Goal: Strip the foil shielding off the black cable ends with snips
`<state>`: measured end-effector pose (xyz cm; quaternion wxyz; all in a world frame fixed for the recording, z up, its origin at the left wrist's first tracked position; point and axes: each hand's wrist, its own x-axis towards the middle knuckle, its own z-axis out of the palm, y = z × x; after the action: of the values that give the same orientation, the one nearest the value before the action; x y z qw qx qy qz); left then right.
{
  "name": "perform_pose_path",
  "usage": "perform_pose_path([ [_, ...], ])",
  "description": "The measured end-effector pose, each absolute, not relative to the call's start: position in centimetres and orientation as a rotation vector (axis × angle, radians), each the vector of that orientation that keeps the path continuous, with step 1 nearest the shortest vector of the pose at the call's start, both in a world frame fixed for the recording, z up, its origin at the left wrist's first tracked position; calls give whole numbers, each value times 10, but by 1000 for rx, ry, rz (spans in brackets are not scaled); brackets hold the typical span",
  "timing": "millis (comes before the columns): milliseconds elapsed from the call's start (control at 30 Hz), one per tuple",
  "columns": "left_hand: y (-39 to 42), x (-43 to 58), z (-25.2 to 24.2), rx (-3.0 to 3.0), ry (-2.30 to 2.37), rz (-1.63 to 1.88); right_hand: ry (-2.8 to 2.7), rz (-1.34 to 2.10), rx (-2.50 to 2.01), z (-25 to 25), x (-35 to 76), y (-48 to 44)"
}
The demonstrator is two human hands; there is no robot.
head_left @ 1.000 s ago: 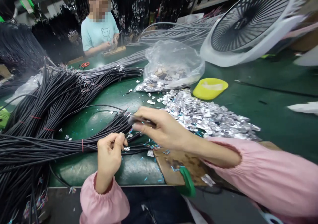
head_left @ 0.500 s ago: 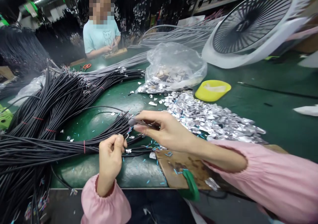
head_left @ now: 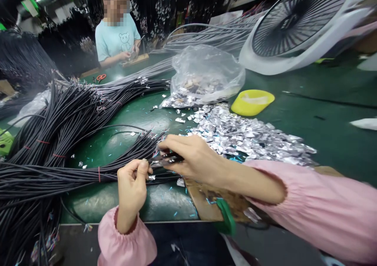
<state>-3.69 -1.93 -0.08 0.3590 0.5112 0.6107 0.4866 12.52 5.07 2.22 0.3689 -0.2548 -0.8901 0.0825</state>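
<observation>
My left hand (head_left: 132, 185) is closed, thumb against forefinger, in front of the bundle of black cables (head_left: 88, 173). It pinches a cable end, mostly hidden by the fingers. My right hand (head_left: 191, 156) grips a small dark metal wire stripper (head_left: 165, 159), whose tip reaches the left fingertips. Part of this tool is covered by my fingers. Behind the hands, stripped cable ends fan out with thin coloured wires (head_left: 156, 152). A red tie (head_left: 99, 174) circles the bundle to the left of my left hand.
Silvery foil scraps (head_left: 250, 136) lie heaped beyond my right hand, beside a clear plastic bag (head_left: 207, 75) and a yellow dish (head_left: 252, 102). A white fan (head_left: 265, 63) stands at back right. A brown board (head_left: 206, 199) lies at the front edge. Across the table sits a person (head_left: 118, 42).
The wire stripper in my right hand has turned and come down to the left fingertips. My left hand has hardly moved. The view has shifted slightly.
</observation>
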Motion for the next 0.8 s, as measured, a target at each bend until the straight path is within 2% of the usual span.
perform_pose_path([
  [67, -20, -37, -1, 1324, 1579, 1259, -2244, 116, -744, 21, 128, 56],
  [167, -20, -37, -1, 1340, 1567, 1298, -2088, 163, -895, 24, 133, 61],
  [467, -19, -22, -3, 1451, 1525, 1718, -1974, 757, -743, 37, 128, 37],
  [800, -20, -16, -3, 1565, 1559, 1768, -1996, 546, -635, 36, 131, 35],
])
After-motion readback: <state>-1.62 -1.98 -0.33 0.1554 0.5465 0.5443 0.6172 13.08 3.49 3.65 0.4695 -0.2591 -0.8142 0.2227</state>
